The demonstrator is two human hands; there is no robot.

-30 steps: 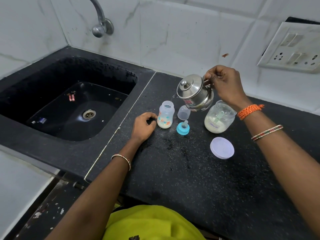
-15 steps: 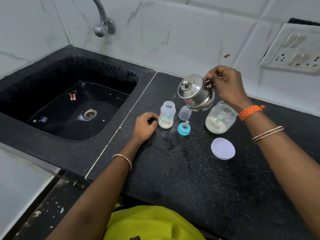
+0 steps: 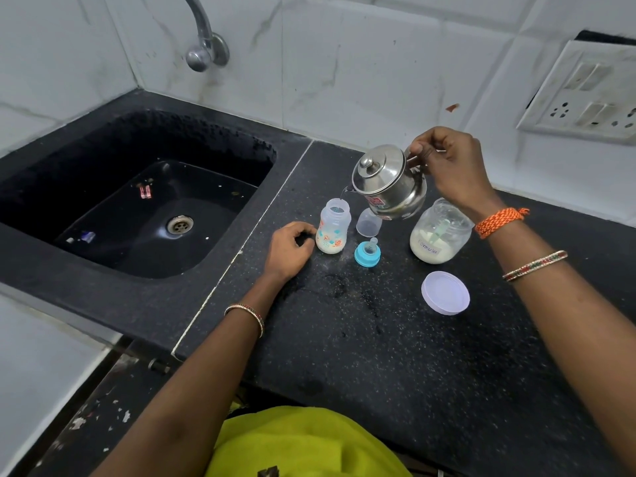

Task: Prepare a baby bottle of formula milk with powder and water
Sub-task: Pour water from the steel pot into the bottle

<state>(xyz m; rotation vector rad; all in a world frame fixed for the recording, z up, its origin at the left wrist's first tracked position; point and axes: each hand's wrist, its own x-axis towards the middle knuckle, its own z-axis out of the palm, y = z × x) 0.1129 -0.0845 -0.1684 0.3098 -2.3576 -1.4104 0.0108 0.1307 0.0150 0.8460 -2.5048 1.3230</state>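
A small open baby bottle (image 3: 333, 228) with coloured prints stands on the black counter, whitish powder at its bottom. My right hand (image 3: 447, 166) grips the handle of a steel kettle (image 3: 387, 182), tilted left with its spout just above the bottle's mouth; a thin stream of water runs in. My left hand (image 3: 289, 249) rests curled on the counter, fingertips at the bottle's left side. A blue teat ring (image 3: 367, 253) and a clear cap (image 3: 367, 224) lie right of the bottle. A glass formula jar (image 3: 438, 235) with a scoop inside stands open.
The jar's pale lid (image 3: 445, 292) lies on the counter in front of the jar. A black sink (image 3: 144, 215) with a tap (image 3: 203, 39) is on the left. A wall socket panel (image 3: 585, 94) is at the back right. The counter's front edge is near my body.
The kettle stays tilted over the bottle, and both hands have kept their places. The view has shifted only slightly.
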